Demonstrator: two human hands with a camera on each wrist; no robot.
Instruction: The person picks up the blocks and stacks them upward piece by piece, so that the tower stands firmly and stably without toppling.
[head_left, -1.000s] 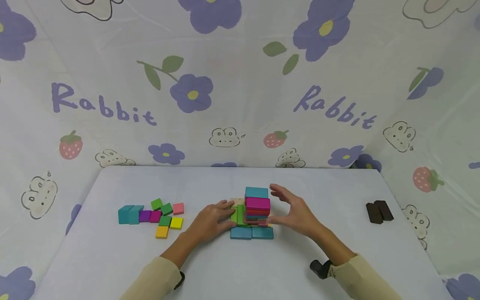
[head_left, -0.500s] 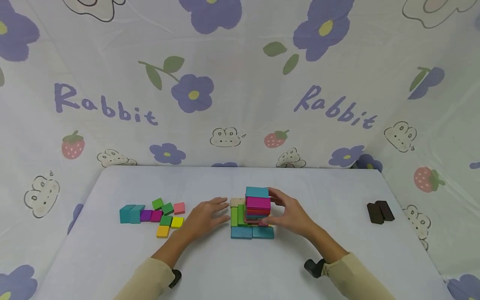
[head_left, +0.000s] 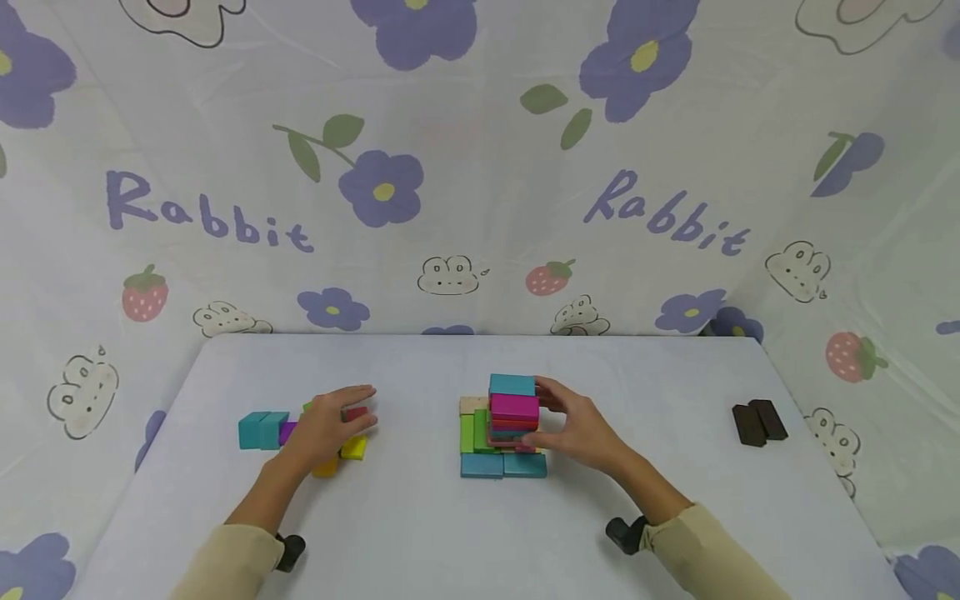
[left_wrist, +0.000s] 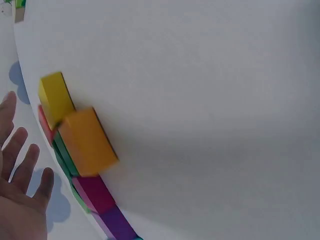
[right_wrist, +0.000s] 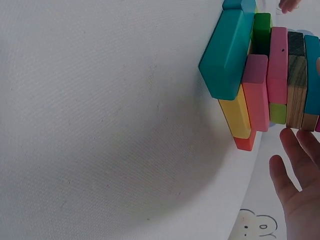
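Note:
Over the loose coloured blocks at left, my left hand [head_left: 327,427] has its fingers spread and nothing in its grasp. It hides part of the group in the head view. The left wrist view shows a yellow block [left_wrist: 57,97], an orange block [left_wrist: 90,142], a magenta block [left_wrist: 95,194] and a purple block [left_wrist: 117,222] beside the fingers. My right hand [head_left: 581,425] is at the right side of a block stack [head_left: 515,407], thumb in front, extended fingertips right at its side. A dark striped block [right_wrist: 297,75] and a pink block [right_wrist: 278,65] are in that stack.
Two teal blocks [head_left: 262,431] stand left of the loose group. Teal blocks [head_left: 503,466] lie at the stack's front base, with green blocks [head_left: 474,432] to its left. Two dark brown pieces [head_left: 759,422] lie far right. A printed curtain [head_left: 480,167] hangs behind the white table [head_left: 420,533].
My left hand has moved away from the stack, leftward to above the loose blocks. My right hand has come in closer against the stack's right side. The blocks look unmoved.

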